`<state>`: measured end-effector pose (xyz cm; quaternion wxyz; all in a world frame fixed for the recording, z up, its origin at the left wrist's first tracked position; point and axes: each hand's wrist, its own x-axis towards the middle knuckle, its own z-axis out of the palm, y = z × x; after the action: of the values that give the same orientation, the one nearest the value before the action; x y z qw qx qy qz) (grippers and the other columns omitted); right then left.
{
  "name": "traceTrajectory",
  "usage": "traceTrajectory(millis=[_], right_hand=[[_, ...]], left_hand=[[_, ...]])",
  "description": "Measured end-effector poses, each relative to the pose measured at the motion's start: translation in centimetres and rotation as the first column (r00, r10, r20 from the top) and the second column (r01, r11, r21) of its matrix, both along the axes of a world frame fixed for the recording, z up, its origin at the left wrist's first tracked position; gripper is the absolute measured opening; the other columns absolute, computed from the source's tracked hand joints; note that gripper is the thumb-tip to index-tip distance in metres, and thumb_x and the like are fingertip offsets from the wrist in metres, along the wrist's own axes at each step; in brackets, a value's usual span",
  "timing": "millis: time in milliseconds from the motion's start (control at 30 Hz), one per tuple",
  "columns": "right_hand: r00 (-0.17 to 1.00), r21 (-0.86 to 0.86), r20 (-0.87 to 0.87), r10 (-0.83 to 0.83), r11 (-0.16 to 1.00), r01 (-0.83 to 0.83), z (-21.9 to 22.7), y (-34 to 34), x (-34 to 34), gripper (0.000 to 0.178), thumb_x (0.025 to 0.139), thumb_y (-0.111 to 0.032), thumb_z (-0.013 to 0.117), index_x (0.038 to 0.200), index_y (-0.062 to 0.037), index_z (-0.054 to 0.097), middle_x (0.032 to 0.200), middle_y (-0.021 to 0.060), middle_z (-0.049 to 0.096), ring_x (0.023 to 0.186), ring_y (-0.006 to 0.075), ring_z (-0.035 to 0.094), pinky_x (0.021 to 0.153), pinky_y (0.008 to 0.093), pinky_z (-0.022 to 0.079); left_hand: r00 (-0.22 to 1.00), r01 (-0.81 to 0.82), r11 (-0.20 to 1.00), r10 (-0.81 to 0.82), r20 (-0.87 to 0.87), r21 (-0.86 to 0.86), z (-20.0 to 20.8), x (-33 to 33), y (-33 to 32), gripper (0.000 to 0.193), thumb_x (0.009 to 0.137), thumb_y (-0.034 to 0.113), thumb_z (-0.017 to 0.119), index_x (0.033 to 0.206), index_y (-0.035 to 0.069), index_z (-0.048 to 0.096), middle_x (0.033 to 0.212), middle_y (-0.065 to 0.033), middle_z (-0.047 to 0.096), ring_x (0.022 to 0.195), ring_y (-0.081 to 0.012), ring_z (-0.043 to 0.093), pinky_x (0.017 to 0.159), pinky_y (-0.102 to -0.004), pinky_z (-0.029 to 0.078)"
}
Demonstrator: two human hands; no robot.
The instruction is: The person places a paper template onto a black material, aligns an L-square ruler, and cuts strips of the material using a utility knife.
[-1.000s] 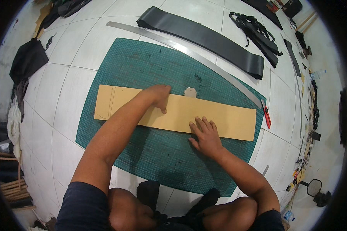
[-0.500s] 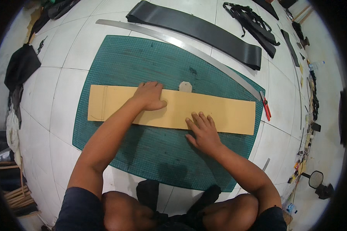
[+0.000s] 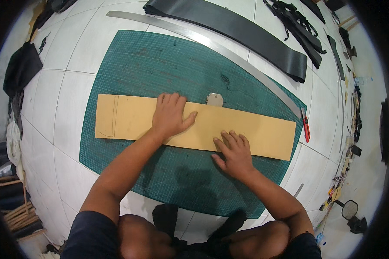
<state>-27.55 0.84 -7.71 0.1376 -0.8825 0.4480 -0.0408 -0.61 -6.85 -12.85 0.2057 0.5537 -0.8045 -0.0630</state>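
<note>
Has turned the left hand point(image 3: 169, 117) straighter and flatter on the tan board point(image 3: 199, 129) than a second ago; keeps the right hand point(image 3: 237, 156) by the near edge. Holds fingers slightly apart on both, with the board under them, flat on the green mat point(image 3: 160, 64), probably touching with the right fingertips too

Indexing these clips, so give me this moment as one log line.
left hand: spread on tan board; right hand: across board's near edge; green cutting mat: under board; metal ruler: beyond board
</note>
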Motion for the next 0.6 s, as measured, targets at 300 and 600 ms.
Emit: traceTrajectory(millis=[300,600], right_hand=[[0.958,0.219,0.162,-0.236,0.955,0.198,0.7,-15.8,3.8,0.033,0.097,-0.033,0.058,0.109,-0.0032,0.067,0.104,0.0187,0.063,0.098,0.0382,0.063,0.086,0.0484,0.050],[0.962,0.266,-0.048,-0.269,0.925,0.272,-2.0,-17.2,7.5,0.037,0.100,-0.032,0.047,0.092,-0.0010,0.065,0.099,0.0253,0.069,0.090,0.0448,0.067,0.083,0.0537,0.054]], left_hand=[[0.997,-0.015,1.000,0.014,-0.074,-0.008,0.6,0.0,0.1,0.045,0.081,0.040,0.070,0.103,0.002,0.061,0.098,-0.0137,0.055,0.097,-0.0324,0.053,0.094,-0.0477,0.037],[0.995,-0.011,1.000,0.014,-0.103,0.027,0.9,0.0,0.1,0.046,0.079,0.039,0.072,0.105,0.002,0.061,0.097,-0.0130,0.055,0.095,-0.0315,0.052,0.095,-0.0480,0.037]])
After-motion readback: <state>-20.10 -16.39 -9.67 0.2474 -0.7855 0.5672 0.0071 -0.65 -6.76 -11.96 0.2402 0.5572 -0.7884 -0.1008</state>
